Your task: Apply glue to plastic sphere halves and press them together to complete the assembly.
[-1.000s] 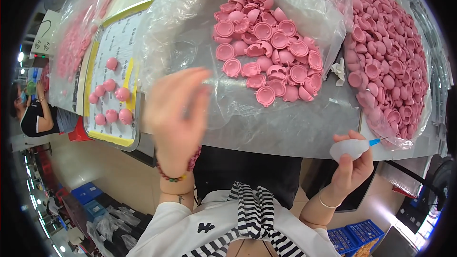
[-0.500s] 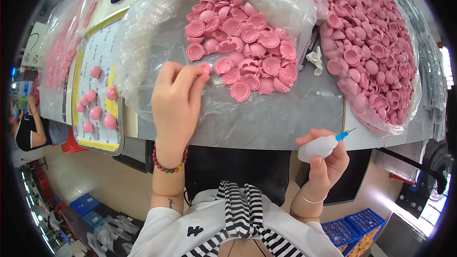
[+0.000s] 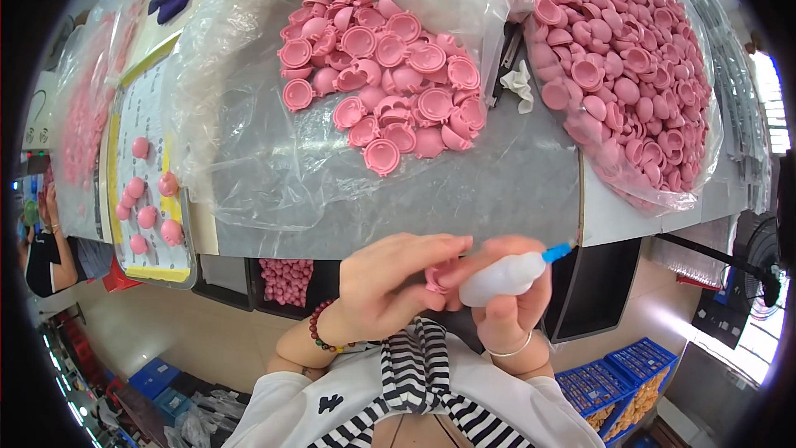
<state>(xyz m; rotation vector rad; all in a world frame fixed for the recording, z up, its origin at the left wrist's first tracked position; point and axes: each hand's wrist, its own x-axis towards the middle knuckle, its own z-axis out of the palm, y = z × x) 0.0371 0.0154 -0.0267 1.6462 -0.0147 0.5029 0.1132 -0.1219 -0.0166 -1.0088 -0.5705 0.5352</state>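
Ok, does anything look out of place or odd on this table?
One small thing: a crumpled white scrap lies between the loose pink half-shells and the bagged pink pile, looking like stray litter among otherwise similar pink parts. I see no obvious spill.

No readable text, labels, numbers or signs
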